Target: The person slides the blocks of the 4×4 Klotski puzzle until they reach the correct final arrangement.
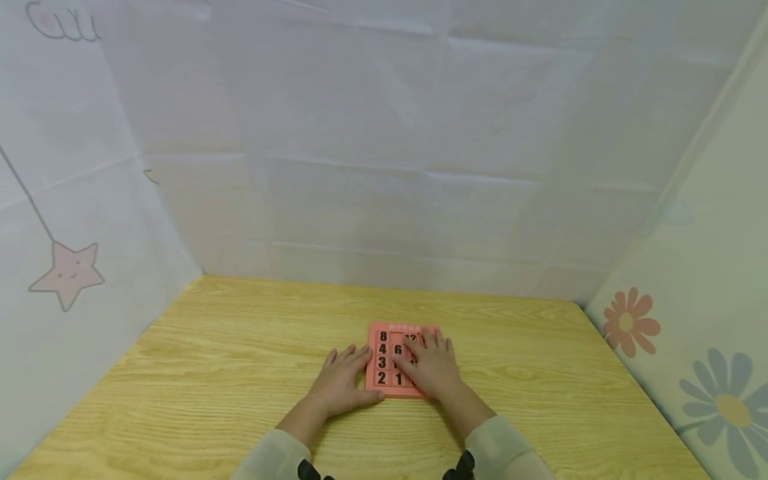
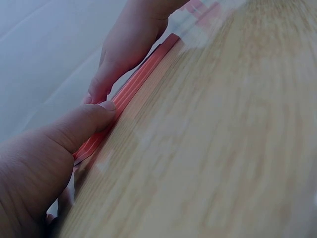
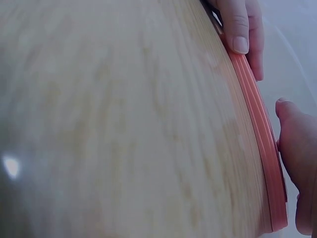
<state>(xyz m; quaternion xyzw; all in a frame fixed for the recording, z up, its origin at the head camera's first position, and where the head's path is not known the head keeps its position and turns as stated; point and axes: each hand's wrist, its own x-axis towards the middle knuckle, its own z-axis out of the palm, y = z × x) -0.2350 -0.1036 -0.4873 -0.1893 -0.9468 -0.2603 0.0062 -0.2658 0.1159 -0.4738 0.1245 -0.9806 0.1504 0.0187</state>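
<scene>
A pink number slide puzzle [image 1: 384, 363] lies flat on the wooden table, with black-numbered square tiles such as 8, 4, 3, 2, 6 and 1 showing. My left hand [image 1: 343, 385] holds its near left corner, fingertips at the left side and thumb against the near edge. In the left wrist view that thumb [image 2: 99, 116] presses the ridged pink rim. Over the right part of the board spreads my right hand [image 1: 437, 368], its fingers fairly straight and touching the tiles. It hides several tiles on that side. A gap shows in the top row beside the 8.
The wood-grain table [image 1: 240, 333] extends around the puzzle. A pale cloth wall [image 1: 384, 167] stands behind it, with printed side walls bearing a pink star [image 1: 67, 273] at the left and flowers [image 1: 731, 408] at the right.
</scene>
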